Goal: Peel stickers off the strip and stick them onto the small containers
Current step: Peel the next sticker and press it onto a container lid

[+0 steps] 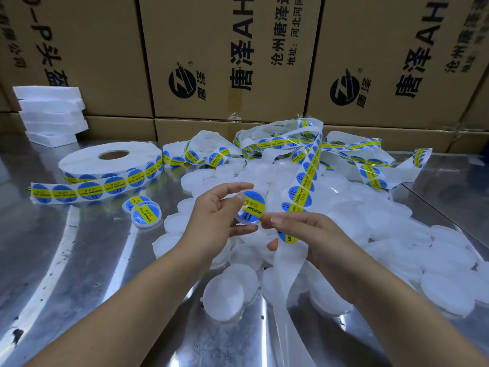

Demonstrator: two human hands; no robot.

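Above the metal table [66,260], centre — the left hand [211,211] pinches a small round container [243,221], already bearing a blue-and-yellow sticker [252,207], between thumb and fingertips. The right hand [307,234], fingers curled, grips the sticker strip [304,181] just beside it, thumb tip at the container's edge. Unlabelled containers [344,202] lie heaped beneath; two labelled containers [143,209] rest near the roll [111,160] — left of the hands.

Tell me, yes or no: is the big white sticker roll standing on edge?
No, the big white sticker roll lies flat on the shiny metal table.
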